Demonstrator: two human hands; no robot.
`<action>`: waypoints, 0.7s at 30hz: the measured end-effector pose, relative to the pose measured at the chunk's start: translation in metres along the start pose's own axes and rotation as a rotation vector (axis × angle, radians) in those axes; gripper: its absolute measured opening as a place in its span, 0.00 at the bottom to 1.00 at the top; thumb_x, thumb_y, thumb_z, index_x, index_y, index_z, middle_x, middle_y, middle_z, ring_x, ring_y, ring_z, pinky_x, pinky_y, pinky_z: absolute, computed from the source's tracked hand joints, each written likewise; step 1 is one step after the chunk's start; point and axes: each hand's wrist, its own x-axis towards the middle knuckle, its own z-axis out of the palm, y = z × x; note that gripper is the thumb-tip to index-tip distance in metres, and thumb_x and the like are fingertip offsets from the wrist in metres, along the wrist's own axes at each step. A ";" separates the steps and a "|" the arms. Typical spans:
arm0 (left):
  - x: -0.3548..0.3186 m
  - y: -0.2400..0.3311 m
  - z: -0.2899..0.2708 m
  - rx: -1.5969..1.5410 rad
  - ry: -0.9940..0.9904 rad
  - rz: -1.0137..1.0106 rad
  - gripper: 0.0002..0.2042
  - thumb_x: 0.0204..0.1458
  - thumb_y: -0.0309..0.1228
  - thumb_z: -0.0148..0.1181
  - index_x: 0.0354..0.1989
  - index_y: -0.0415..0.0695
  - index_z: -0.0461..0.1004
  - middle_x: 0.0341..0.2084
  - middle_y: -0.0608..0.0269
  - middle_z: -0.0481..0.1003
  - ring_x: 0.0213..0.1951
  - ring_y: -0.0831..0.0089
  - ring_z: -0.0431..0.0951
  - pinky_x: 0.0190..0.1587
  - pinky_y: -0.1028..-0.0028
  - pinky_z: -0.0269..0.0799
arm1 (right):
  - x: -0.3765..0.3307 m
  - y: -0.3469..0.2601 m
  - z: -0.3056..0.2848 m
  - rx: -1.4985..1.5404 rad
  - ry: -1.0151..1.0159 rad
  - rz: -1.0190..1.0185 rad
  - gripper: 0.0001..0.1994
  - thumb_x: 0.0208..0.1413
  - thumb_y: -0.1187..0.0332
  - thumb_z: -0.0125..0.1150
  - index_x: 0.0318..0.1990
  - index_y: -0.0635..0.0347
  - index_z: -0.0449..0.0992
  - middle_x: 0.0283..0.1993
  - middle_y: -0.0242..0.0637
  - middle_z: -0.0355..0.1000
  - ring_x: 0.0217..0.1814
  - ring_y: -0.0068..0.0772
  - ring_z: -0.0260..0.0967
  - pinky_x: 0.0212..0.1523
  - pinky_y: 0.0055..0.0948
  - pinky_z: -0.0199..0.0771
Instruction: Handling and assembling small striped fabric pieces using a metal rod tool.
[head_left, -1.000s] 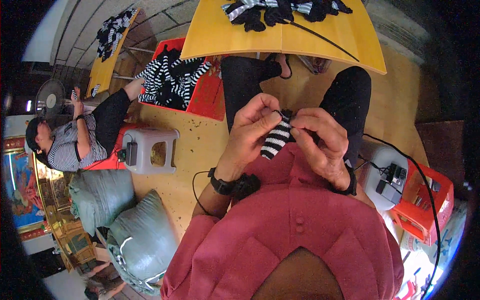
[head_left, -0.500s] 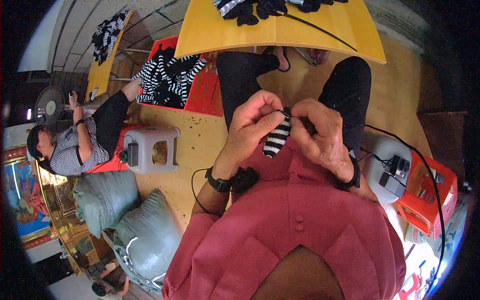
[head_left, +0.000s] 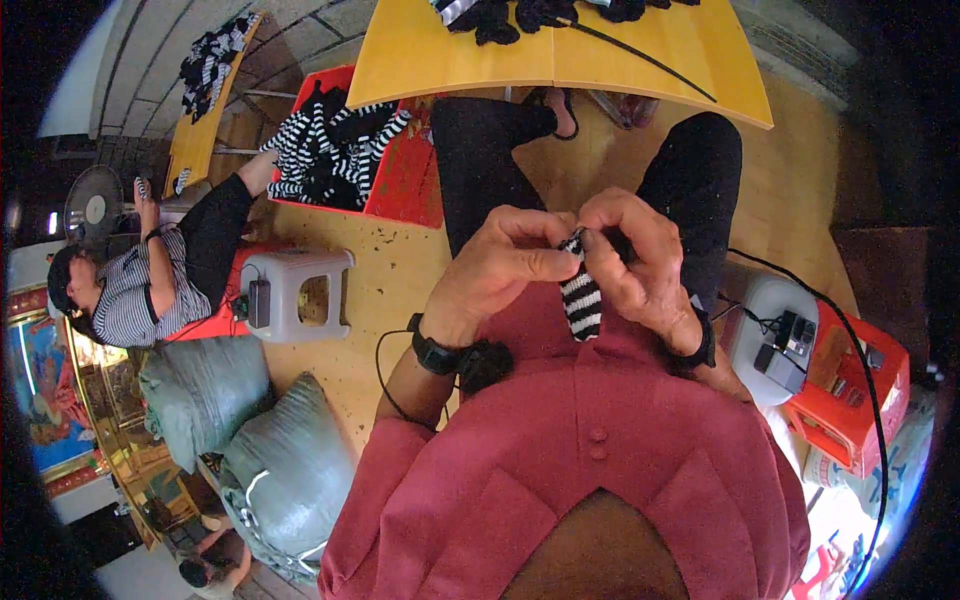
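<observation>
Above my lap, my left hand (head_left: 505, 262) and my right hand (head_left: 638, 265) are close together, both closed in a pinch at the upper end of a striped knitted piece (head_left: 581, 300). The piece is narrow, black and white, and hangs down between them with its blunt end free over my red shirt. Whether it is a sock or part of a glove I cannot tell. My fingertips hide its top edge.
Ahead stands a yellow table (head_left: 450, 65) bearing dark knitwear and a thin black rod (head_left: 640, 62). At left, a red bin (head_left: 405, 180) holds striped knitwear; a grey stool (head_left: 290, 295), stuffed sacks (head_left: 290, 470) and a seated person (head_left: 145, 290) are beyond. A cable (head_left: 850, 330) curves at right.
The free end of the knitted piece has swung rightward and now hangs straighter. My left hand has shifted slightly and my fingers have moved at the top edge; both hands still pinch the piece.
</observation>
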 end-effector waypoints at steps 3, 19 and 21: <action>0.004 -0.009 -0.006 -0.157 0.108 0.012 0.06 0.46 0.24 0.60 0.32 0.36 0.75 0.28 0.65 0.75 0.32 0.82 0.71 0.36 0.81 0.66 | -0.003 0.007 0.000 0.066 -0.030 0.188 0.05 0.47 0.74 0.55 0.33 0.65 0.70 0.28 0.43 0.69 0.29 0.37 0.69 0.30 0.29 0.69; 0.008 -0.004 -0.001 -0.274 0.400 0.054 0.05 0.51 0.27 0.56 0.30 0.39 0.75 0.25 0.68 0.73 0.28 0.80 0.70 0.32 0.79 0.65 | 0.005 0.009 0.013 0.480 0.101 0.553 0.08 0.54 0.69 0.52 0.38 0.64 0.70 0.27 0.32 0.70 0.22 0.19 0.64 0.23 0.18 0.66; 0.008 -0.004 -0.015 -0.157 0.261 0.067 0.06 0.51 0.29 0.57 0.32 0.40 0.74 0.26 0.67 0.73 0.29 0.79 0.71 0.33 0.79 0.66 | 0.012 0.011 0.008 0.510 0.078 0.620 0.09 0.53 0.68 0.54 0.38 0.63 0.71 0.27 0.30 0.70 0.22 0.17 0.63 0.22 0.17 0.64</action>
